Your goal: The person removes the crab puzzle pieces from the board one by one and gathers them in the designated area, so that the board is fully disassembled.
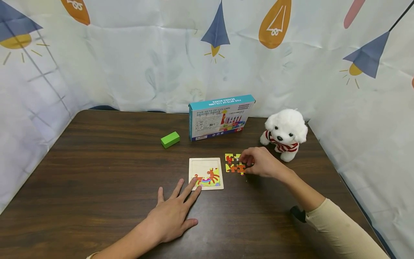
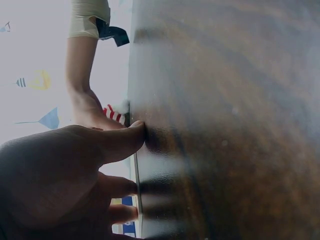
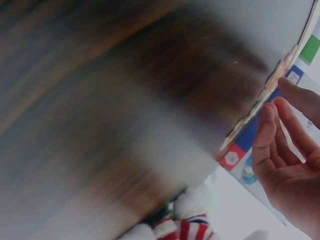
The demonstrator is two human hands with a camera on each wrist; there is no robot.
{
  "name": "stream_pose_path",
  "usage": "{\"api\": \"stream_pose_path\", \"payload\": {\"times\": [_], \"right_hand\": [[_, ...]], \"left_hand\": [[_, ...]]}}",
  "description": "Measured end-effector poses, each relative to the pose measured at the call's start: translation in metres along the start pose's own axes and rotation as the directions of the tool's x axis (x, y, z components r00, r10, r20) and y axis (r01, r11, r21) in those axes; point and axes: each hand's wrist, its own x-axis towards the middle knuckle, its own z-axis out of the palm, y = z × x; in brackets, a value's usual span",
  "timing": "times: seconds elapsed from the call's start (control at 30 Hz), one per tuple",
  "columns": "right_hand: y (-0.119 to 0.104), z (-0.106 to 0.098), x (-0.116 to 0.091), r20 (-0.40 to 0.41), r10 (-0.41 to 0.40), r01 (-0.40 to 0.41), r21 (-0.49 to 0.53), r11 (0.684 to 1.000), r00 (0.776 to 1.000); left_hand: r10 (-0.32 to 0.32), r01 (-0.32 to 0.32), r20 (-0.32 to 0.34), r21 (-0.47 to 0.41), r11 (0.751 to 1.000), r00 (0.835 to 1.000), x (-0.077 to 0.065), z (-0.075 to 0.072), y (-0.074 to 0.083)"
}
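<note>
A square, pale wooden puzzle tray (image 1: 205, 163) lies on the table. Its lower part holds fitted puzzle pieces (image 1: 211, 177) with a red-orange animal on yellow. My left hand (image 1: 169, 217) is spread wide, two fingertips on the tray's lower left corner; its thumb (image 2: 122, 142) is stretched out in the left wrist view. Right of the tray, several loose jigsaw pieces (image 1: 229, 168) lie close together. Over their right side is my right hand (image 1: 263, 163), fingers bent softly. Its thumb touches the lower right piece, and the fingertips partly cover the upper one. In the right wrist view thumb and fingers (image 3: 265, 127) stand apart.
Behind the tray stands a blue and white box (image 1: 221, 118) with printed lettering. A green block (image 1: 170, 139) lies to its left. At the back right sits a white plush dog (image 1: 286, 126) in a red-striped top. Patterned fabric (image 1: 129, 72) hangs behind the dark table (image 1: 97, 172).
</note>
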Motion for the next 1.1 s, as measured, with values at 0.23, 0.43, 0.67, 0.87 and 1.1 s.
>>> {"api": "stream_pose_path", "payload": {"times": [0.23,0.43,0.67,0.87,1.1], "right_hand": [[-0.02,0.003,0.006,0.013,-0.042,0.043,-0.009,0.999,0.999],[-0.039,0.011,0.011,0.03,-0.07,0.069,0.03,0.997,0.997],[-0.057,0.024,0.022,0.035,-0.119,0.117,0.038,0.992,0.992],[-0.068,0.032,0.029,0.07,-0.138,0.136,0.026,0.99,0.988],[-0.072,0.036,0.035,0.121,-0.13,0.133,-0.023,0.991,0.984]], "left_hand": [[0.002,-0.002,0.008,0.006,1.0,1.0,0.001,-0.001,0.0],[0.003,-0.004,0.015,0.005,1.0,1.0,0.001,-0.001,0.0],[-0.003,0.003,0.016,0.007,1.0,1.0,0.001,-0.001,0.0],[0.0,0.0,0.011,0.008,1.0,1.0,0.001,-0.001,0.0],[0.002,-0.002,0.004,0.014,1.0,1.0,0.0,-0.001,0.001]]}}
